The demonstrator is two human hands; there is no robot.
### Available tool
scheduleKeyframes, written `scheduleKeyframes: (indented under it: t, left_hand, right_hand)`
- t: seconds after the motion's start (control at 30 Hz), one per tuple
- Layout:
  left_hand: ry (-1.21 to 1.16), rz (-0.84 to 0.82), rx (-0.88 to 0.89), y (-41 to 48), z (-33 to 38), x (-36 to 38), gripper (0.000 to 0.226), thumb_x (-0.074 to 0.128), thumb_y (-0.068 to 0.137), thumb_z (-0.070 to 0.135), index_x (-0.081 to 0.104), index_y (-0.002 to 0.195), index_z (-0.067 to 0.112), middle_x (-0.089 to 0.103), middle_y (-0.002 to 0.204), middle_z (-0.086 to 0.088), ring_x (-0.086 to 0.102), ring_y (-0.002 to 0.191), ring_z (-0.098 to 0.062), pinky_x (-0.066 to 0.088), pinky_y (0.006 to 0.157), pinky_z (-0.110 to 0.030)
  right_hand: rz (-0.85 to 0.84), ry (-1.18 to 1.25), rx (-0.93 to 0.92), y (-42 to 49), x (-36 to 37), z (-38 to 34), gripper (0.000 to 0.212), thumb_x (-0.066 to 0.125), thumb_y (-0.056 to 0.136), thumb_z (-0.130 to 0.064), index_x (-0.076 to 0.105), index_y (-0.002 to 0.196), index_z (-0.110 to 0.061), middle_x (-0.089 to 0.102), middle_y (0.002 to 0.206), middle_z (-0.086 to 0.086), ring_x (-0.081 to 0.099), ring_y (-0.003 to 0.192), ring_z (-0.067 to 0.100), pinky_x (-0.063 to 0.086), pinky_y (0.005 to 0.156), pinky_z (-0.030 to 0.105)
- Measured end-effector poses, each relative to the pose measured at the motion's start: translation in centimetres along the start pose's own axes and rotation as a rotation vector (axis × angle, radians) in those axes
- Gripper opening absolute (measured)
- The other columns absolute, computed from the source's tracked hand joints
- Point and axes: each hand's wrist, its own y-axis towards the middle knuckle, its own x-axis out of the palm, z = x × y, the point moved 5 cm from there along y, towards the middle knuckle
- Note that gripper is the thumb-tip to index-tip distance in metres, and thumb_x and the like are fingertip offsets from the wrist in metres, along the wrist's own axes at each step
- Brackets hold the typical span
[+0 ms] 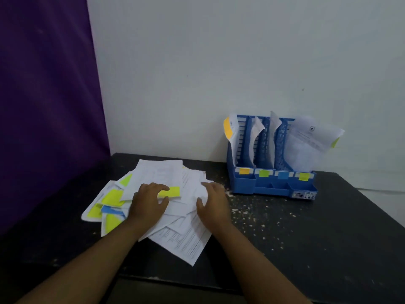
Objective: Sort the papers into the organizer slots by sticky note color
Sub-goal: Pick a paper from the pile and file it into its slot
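Observation:
A loose heap of white papers (pixel 175 218) lies on the black table, left of centre. Several carry yellow sticky notes (pixel 112 198); one shows a blue note (pixel 109 209). My left hand (pixel 149 202) rests on the heap, its fingers curled over a sheet with a yellow note (pixel 172 191). My right hand (pixel 211 205) lies on the heap's right side, fingers spread on the sheets. The blue organizer (pixel 271 185) stands at the back right against the wall. Its slots bear orange, green, blue and yellow labels, and each holds curled papers.
The black table (pixel 317 238) is speckled with pale crumbs between the heap and the organizer. A purple curtain (pixel 48 106) hangs at the left. A white wall runs behind the table. The table's front edge runs under my forearms.

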Motion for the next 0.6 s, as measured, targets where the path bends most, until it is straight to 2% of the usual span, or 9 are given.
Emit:
scheduleKeyframes:
  t: [0.1,0.17,0.23,0.3,0.37,0.43,0.5,0.6]
  left_hand:
    - [0.016,-0.003,0.008,-0.9,-2.6,-0.3,0.042,0.078,0.089,0.033,0.071,0.130,0.026,0.068,0.134,0.001,0.056,0.129,-0.028,0.046,0.105,-0.047]
    - [0.044,-0.050,-0.021,-1.6,-4.4,0.5,0.057,0.064,0.091,0.047,0.065,0.142,0.023,0.063,0.145,-0.002,0.052,0.137,-0.028,0.042,0.111,-0.048]
    - [0.033,-0.083,-0.041,-2.3,-5.2,1.3,0.062,0.053,0.093,0.051,0.060,0.147,0.022,0.062,0.147,-0.004,0.052,0.138,-0.028,0.040,0.115,-0.048]
    - [0.009,-0.076,-0.048,-2.4,-5.7,1.3,0.048,0.055,0.096,0.044,0.062,0.139,0.025,0.066,0.135,-0.004,0.056,0.130,-0.028,0.043,0.111,-0.048]
    - [0.020,-0.026,0.025,-2.2,-5.4,1.1,0.021,0.065,0.096,0.032,0.064,0.117,0.030,0.067,0.116,0.002,0.058,0.117,-0.025,0.047,0.100,-0.047]
    - [0.048,0.016,0.086,-2.0,-5.0,0.8,0.011,0.071,0.094,0.024,0.066,0.101,0.030,0.068,0.110,0.006,0.059,0.112,-0.023,0.048,0.095,-0.044]
    - [0.076,0.043,0.116,-1.9,-4.9,1.2,0.010,0.072,0.094,0.020,0.076,0.101,0.025,0.072,0.120,0.004,0.060,0.119,-0.023,0.046,0.099,-0.044]
    - [0.109,0.034,0.154,-1.9,-4.8,1.3,0.028,0.060,0.092,0.021,0.080,0.111,0.018,0.075,0.124,0.000,0.062,0.120,-0.027,0.048,0.100,-0.048]
  right_hand:
    - [-0.105,0.035,-0.059,-1.6,3.1,-1.5,0.053,0.064,0.098,-0.036,0.052,0.149,-0.027,0.047,0.153,-0.002,0.040,0.141,0.015,0.036,0.120,0.036]
    - [-0.162,0.010,-0.062,-2.3,4.6,-1.7,0.057,0.061,0.099,-0.043,0.049,0.152,-0.028,0.044,0.158,-0.003,0.037,0.146,0.015,0.033,0.122,0.037]
    - [-0.196,-0.040,-0.068,-2.6,5.3,-1.4,0.060,0.058,0.099,-0.049,0.048,0.154,-0.028,0.043,0.161,-0.003,0.034,0.150,0.015,0.031,0.124,0.040]
    - [-0.192,-0.050,-0.083,-2.8,5.4,-1.2,0.059,0.057,0.099,-0.050,0.049,0.153,-0.029,0.044,0.161,-0.004,0.034,0.149,0.014,0.031,0.124,0.041]
    - [-0.160,-0.051,-0.113,-2.9,5.2,-1.3,0.054,0.057,0.098,-0.050,0.055,0.148,-0.030,0.045,0.161,-0.004,0.035,0.148,0.014,0.033,0.123,0.040]
    - [-0.136,-0.073,-0.181,-2.9,5.0,-1.8,0.046,0.057,0.097,-0.050,0.059,0.139,-0.030,0.043,0.162,-0.003,0.035,0.148,0.016,0.033,0.122,0.040]
    - [-0.149,-0.082,-0.213,-2.9,5.1,-2.1,0.042,0.057,0.097,-0.049,0.061,0.135,-0.031,0.041,0.163,-0.003,0.034,0.149,0.017,0.033,0.121,0.040]
    - [-0.142,-0.041,-0.201,-2.9,5.0,-1.8,0.041,0.058,0.096,-0.050,0.064,0.131,-0.031,0.046,0.158,-0.004,0.038,0.146,0.015,0.036,0.118,0.037]
